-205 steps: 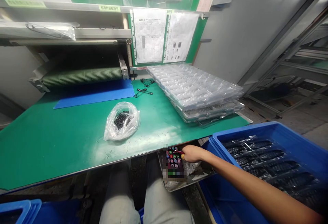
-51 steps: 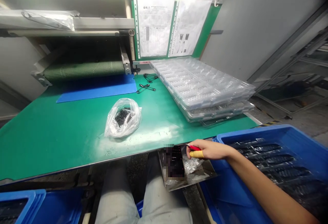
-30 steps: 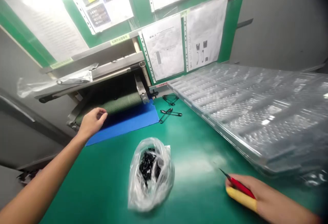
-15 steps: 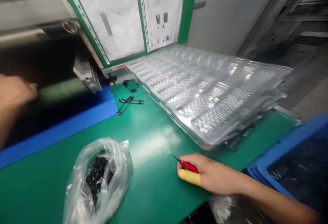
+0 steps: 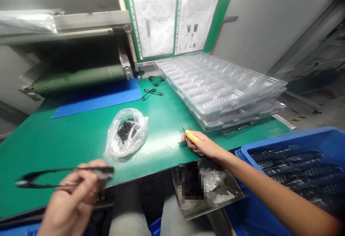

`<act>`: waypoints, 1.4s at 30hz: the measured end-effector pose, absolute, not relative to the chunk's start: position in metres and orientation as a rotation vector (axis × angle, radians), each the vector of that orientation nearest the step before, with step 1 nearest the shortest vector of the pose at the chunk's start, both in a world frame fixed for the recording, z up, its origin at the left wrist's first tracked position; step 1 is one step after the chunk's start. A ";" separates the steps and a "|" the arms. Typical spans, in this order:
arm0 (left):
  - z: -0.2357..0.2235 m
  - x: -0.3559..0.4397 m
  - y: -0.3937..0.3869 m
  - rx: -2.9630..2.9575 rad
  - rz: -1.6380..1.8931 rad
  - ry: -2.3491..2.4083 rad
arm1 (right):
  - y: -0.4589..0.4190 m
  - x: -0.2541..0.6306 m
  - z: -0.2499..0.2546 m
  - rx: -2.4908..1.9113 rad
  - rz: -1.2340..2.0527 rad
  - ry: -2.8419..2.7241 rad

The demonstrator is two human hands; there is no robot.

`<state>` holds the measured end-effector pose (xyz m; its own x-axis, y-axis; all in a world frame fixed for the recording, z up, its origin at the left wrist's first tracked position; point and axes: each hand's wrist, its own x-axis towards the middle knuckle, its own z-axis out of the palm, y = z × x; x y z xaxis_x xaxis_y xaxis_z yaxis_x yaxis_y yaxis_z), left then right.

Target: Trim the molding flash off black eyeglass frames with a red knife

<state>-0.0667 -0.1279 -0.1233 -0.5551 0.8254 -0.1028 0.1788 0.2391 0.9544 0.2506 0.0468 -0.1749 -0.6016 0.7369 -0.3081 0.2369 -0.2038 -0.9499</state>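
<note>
My left hand (image 5: 78, 189) is closed around a long black safety-pin-shaped piece (image 5: 32, 179), held level above the front left of the green table; motion blurs it. My right hand (image 5: 201, 142) rests near the table's front edge, closed on a thin pointed tool (image 5: 183, 129). Only its dark tip shows, and the fingers hide the handle. A yellow finger cover (image 5: 192, 137) wraps my right thumb. Between the hands stands an open clear plastic bag (image 5: 140, 135) with small black parts (image 5: 126, 131) inside. Several black safety-pin-shaped pieces (image 5: 152, 91) lie farther back.
Clear moulded trays (image 5: 207, 112) are stacked at the back right. A green conveyor roller (image 5: 81, 79) stands over a blue sheet (image 5: 102, 101). Blue bins (image 5: 323, 135) hold filled trays at right. Below the edge hangs a metal drawer (image 5: 185, 215) with scraps. Printed sheets (image 5: 153, 23) hang behind.
My left hand has come from the conveyor to the front left and now holds the black pin-shaped piece. My right hand still grips the tool but has turned, hiding its red handle. The view shifted.
</note>
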 end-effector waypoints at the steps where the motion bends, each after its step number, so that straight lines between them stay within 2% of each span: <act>1: -0.132 -0.047 -0.144 0.765 1.384 1.774 | 0.038 0.246 -0.173 -1.125 1.865 -1.656; 4: -0.146 -0.004 -0.169 0.578 1.428 1.539 | 0.004 0.225 -0.158 -1.044 1.933 -1.603; 8: -0.145 0.016 -0.169 0.707 1.637 1.607 | -0.048 0.187 -0.130 -0.826 2.035 -1.650; 15: -0.137 0.016 -0.172 0.723 1.762 1.584 | -0.073 0.141 -0.106 -0.728 1.842 -1.624; 21: -0.130 0.006 -0.173 0.346 1.767 1.439 | -0.079 0.118 -0.110 -0.664 1.815 -1.696; 24: -0.117 -0.002 -0.167 0.185 1.654 1.272 | -0.081 0.109 -0.109 -0.608 1.712 -1.859; 28: -0.098 -0.017 -0.161 0.371 1.550 1.233 | -0.073 0.107 -0.092 -0.578 1.590 -2.054; 31: -0.086 -0.025 -0.162 0.356 1.614 1.243 | -0.069 0.115 -0.076 -0.639 1.405 -2.160; 36: -0.073 -0.027 -0.169 0.205 1.647 1.076 | -0.074 0.128 -0.064 -0.599 0.793 -2.473; 42: -0.067 -0.026 -0.173 0.136 1.600 1.009 | -0.079 0.126 -0.062 -0.550 0.494 -2.597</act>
